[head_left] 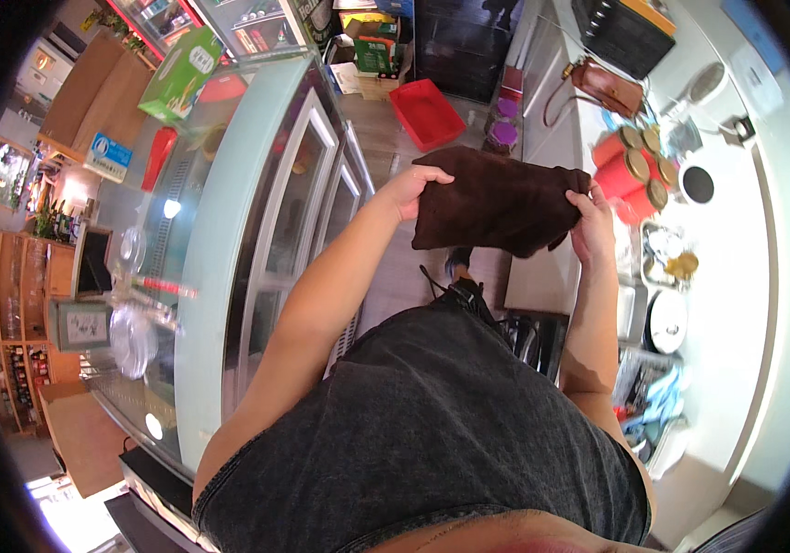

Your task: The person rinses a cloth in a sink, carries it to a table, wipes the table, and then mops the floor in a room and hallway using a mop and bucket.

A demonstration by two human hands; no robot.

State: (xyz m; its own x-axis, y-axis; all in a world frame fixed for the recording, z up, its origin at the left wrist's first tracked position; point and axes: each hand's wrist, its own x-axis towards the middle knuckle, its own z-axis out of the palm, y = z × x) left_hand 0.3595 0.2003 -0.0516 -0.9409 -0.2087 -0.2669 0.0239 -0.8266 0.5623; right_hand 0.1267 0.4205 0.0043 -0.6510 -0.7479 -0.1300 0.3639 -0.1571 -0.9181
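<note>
Cloth (498,205), dark brown, probably folded; left hand (409,191), right hand (594,227) gripping opposite ends.

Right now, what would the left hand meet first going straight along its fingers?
The left hand would meet the cloth it grips first; beyond that, probably the right hand, though depth is unclear.

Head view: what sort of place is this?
Probably the staff side of a café or food shop: a glass display case lines the left, and red jars with gold lids stand on a white worktop at right.
</note>
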